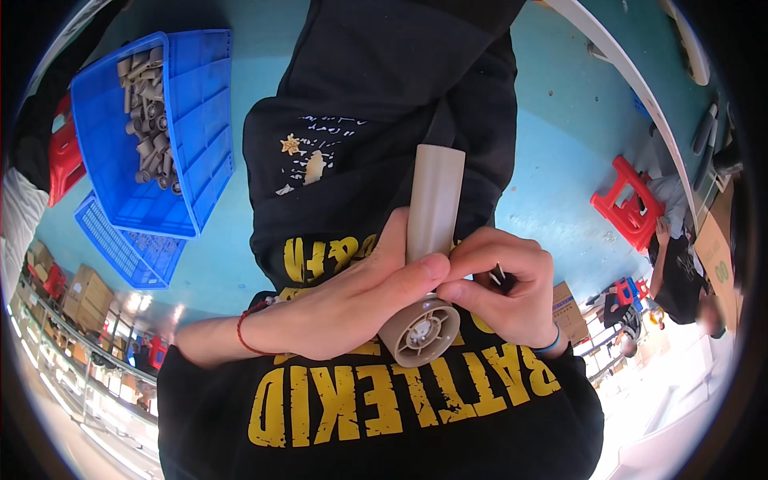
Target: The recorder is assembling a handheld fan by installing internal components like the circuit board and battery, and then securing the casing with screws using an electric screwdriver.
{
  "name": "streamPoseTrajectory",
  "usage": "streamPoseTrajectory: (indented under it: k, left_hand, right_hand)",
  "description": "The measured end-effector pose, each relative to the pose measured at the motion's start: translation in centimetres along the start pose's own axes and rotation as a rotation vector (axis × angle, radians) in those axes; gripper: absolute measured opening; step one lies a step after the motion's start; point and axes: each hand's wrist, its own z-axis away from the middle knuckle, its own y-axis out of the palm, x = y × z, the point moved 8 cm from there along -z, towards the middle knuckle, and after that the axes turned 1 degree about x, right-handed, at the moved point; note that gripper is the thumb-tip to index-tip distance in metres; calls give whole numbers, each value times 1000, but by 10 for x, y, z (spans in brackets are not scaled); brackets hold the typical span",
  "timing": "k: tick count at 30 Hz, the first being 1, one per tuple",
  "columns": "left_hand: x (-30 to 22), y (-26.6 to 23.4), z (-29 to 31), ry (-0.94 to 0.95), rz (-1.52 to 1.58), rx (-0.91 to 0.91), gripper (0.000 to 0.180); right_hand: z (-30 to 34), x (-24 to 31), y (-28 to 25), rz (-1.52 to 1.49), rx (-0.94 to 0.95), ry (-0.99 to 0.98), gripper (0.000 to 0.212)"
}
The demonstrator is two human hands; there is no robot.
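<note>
A tan plastic hair dryer housing (436, 200) is held in front of my chest, its long tubular handle pointing away from me. Its round end (424, 332), with spokes around a pale hub, faces up near my shirt. My left hand (372, 288) wraps the neck between handle and round end, thumb laid across it. Pinched thumb and forefinger of my right hand (504, 288) touch the same neck from the right. Inside those curled fingers shows a small dark thing (502, 278) with a bright edge; its kind cannot be made out.
At the left stands a blue crate (212, 136) with several tan plastic parts (148, 120), beside a lower blue basket (132, 248). Red stools (628, 204) stand on the green floor to both sides. Cardboard boxes (88, 296) and shelving are at the left; other people (680, 264) sit at the right.
</note>
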Motion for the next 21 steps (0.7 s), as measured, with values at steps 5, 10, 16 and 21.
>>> streamPoseTrajectory:
  k: [5, 10, 16, 21]
  left_hand:
    - [-6, 2, 0, 22, -6, -14, 54]
    - [-1, 2, 0, 45, -33, 6, 56]
    - [-3, 3, 4, 130, 11, 67, 55]
    - [-20, 2, 6, 238, -172, 74, 61]
  right_hand:
    - [2, -1, -1, 0, -17, -58, 15]
    - [7, 10, 0, 240, 65, -214, 23]
    - [8, -1, 1, -11, 136, -154, 16]
    - [1, 1, 3, -234, 161, -123, 24]
